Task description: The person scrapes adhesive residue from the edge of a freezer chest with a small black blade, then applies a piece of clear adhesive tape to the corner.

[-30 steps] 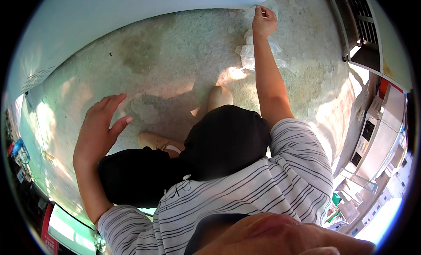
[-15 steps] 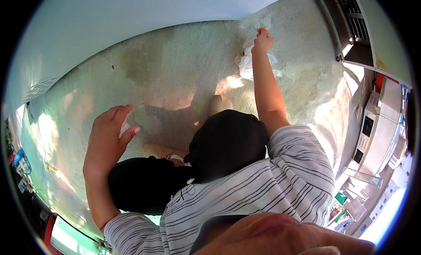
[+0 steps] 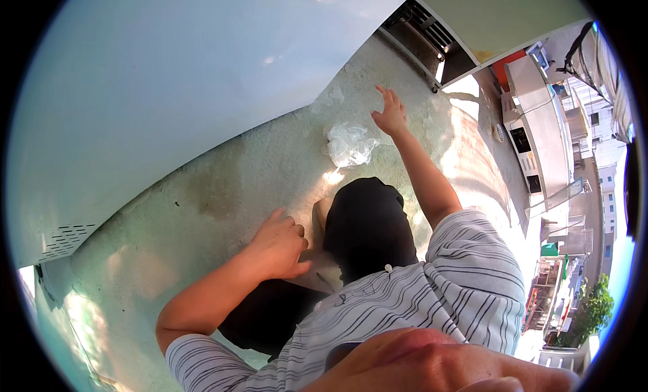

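A crumpled clear plastic bag (image 3: 349,145) lies on the concrete floor (image 3: 256,152), ahead of my knee. Just to the right of it and farther out, my right hand (image 3: 389,113) is raised on a stretched arm, its fingers spread with nothing in them. My left hand (image 3: 278,246) hovers beside my bent legs in black trousers (image 3: 368,230); its index finger points forward, its thumb stands apart, and no object shows in it. Neither hand appears to touch the bag.
A large pale panel or cabinet side (image 3: 175,75) with vent slots fills the far left. At the far right stands a wheeled unit (image 3: 418,51) with dark racks. White appliances (image 3: 536,115) line the right side, with a green plant (image 3: 597,301) lower down.
My right hand has moved away from the plastic bag and opened. My left hand has swung inward to the right, nearer my knee. The view has turned, showing more of the pale panel.
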`<state>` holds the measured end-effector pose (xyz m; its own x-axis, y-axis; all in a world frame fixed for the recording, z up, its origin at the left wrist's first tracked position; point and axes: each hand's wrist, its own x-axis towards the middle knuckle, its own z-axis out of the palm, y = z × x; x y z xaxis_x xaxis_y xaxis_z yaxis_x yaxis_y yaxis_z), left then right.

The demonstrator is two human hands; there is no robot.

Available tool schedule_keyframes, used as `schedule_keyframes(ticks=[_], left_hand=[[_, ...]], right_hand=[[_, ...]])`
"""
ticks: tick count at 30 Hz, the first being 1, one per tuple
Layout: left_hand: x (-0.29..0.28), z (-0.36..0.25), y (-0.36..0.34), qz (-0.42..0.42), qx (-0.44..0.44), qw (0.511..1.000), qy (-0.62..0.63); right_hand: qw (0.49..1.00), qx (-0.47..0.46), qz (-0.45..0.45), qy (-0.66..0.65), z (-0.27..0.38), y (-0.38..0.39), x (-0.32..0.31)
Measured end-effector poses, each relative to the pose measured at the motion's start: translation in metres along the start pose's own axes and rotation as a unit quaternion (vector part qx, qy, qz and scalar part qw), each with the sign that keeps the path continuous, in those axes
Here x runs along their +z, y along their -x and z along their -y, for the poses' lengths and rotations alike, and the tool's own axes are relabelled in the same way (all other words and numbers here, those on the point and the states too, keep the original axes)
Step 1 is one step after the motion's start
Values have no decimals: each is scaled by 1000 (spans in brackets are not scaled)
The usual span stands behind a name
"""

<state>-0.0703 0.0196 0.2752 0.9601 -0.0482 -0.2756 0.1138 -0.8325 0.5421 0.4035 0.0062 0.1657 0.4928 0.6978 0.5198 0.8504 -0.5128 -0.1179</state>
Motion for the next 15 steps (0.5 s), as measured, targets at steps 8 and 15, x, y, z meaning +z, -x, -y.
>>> schedule_keyframes(ticks=[8, 15], left_hand=[[70, 75, -52, -127, -7, 979, -157], [67, 129, -97, -80, -94, 986, -111]], right_hand=[[973, -75, -153, -155, 80, -145, -149], [788, -145, -320, -505, 124, -281, -262]])
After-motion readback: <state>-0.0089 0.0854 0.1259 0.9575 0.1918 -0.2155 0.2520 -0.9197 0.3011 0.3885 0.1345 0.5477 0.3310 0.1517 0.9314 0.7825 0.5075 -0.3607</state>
